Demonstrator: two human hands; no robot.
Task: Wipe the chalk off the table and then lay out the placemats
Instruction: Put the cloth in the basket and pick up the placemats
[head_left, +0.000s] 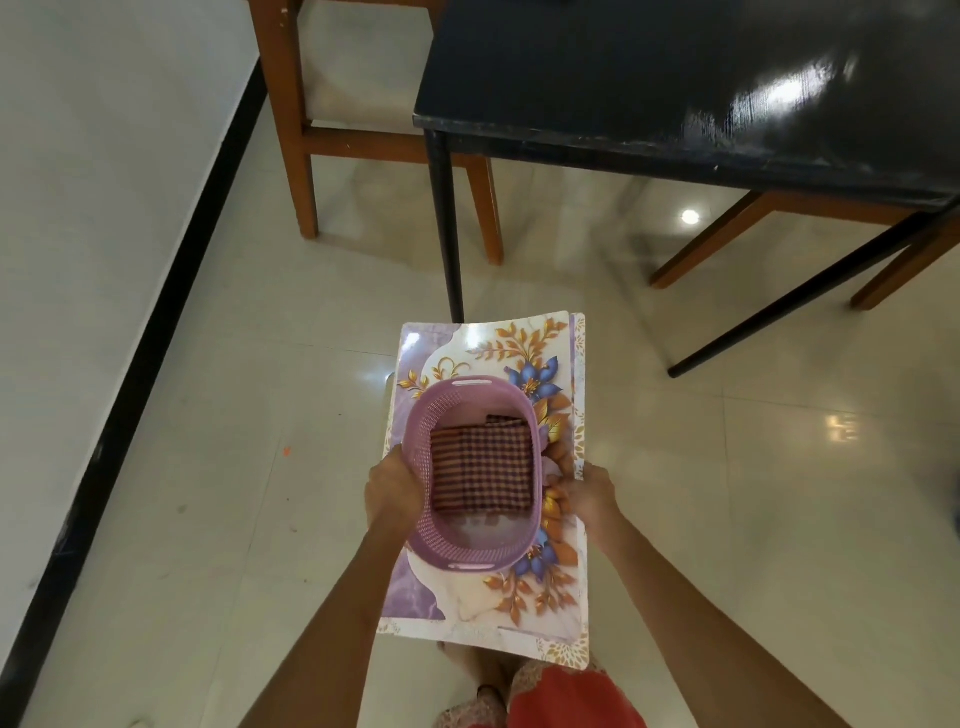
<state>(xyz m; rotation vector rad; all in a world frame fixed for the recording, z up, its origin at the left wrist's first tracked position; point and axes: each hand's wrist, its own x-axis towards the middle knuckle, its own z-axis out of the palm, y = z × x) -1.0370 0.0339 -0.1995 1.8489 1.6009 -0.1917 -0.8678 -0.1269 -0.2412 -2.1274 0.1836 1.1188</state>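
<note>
Placemats and basket carried toward the table

Your left hand (396, 487) grips the basket's (470, 558) left wall, your right hand (588, 492) pinches the placemats' (488, 343) right edge — tilt them and the cloth-loaded basket slides off before reaching the table (649, 78).

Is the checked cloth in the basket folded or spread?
Folded: the checked cloth lies as a compact layered rectangle inside the pink basket.
</note>
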